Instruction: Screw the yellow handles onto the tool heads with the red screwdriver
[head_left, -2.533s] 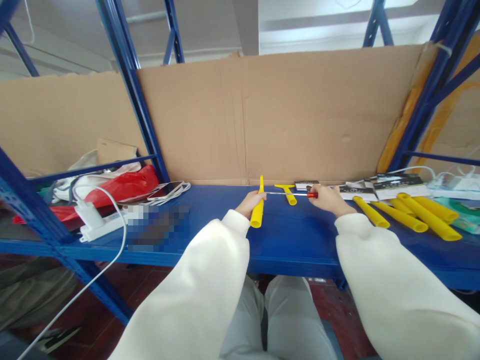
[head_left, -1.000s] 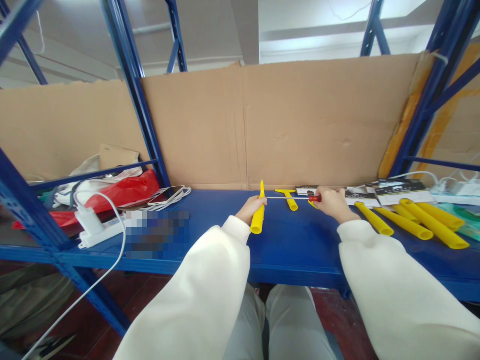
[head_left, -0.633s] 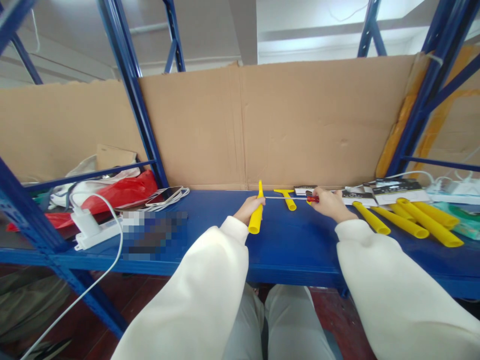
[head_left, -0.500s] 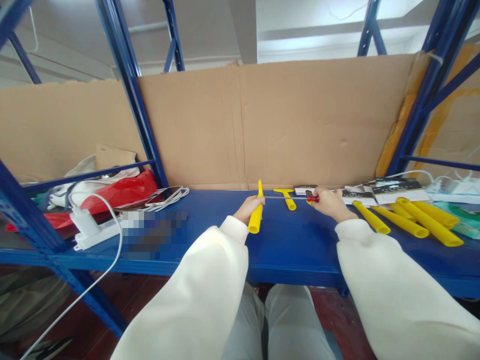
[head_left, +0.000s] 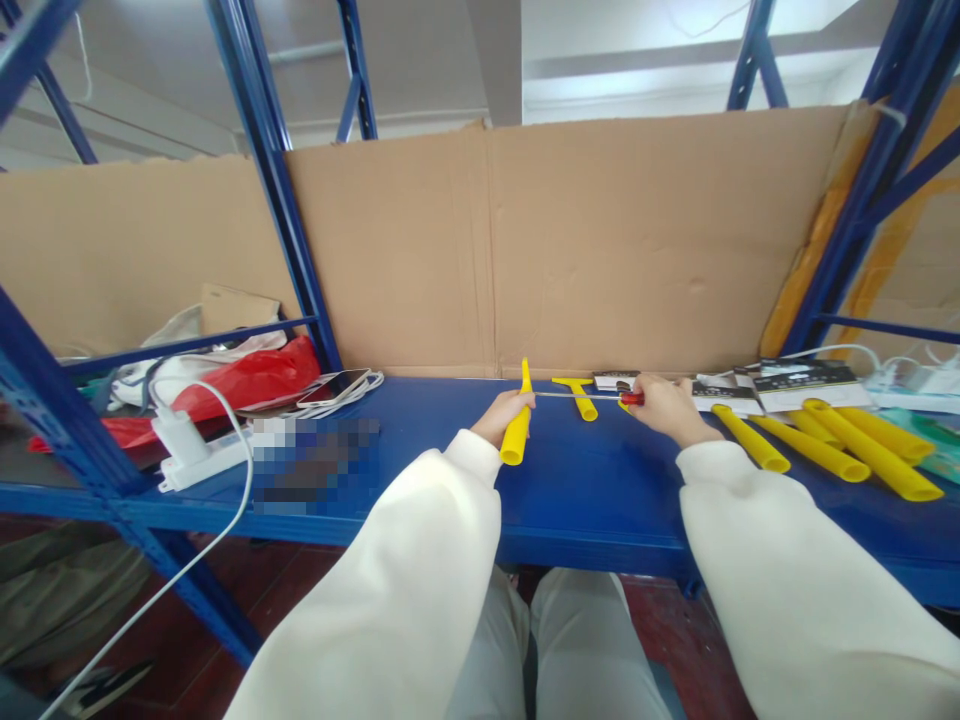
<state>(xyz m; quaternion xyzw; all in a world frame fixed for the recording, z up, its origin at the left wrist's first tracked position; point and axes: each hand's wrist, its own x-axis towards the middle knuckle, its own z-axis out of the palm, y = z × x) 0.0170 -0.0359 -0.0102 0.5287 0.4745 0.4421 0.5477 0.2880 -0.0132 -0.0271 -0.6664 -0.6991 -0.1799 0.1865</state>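
My left hand [head_left: 504, 416] is closed around a yellow T-shaped plastic handle [head_left: 515, 440], held with its hollow round end toward me. My right hand [head_left: 666, 405] is wrapped round the red grip of a screwdriver [head_left: 577, 396]. Its thin metal shaft runs level to the left and meets the side of the yellow handle by my left fingers; whether the tip sits in a hole I cannot tell. Behind the shaft, a second yellow T-shaped piece [head_left: 583, 404] lies on the blue shelf [head_left: 592, 500]. Another bit of yellow shows beneath the screwdriver's grip, mostly hidden.
Several yellow tubes [head_left: 814, 450] lie at the right, beside black-and-white cards [head_left: 806, 385]. At the left are a red bag [head_left: 259, 385], a white power strip [head_left: 199, 462] with a cable, and a phone [head_left: 334, 388]. A cardboard panel [head_left: 600, 250] stands behind.
The whole view has shifted slightly, so things appear a little further right. Both hands keep the same hold, with the screwdriver still against the yellow handle.
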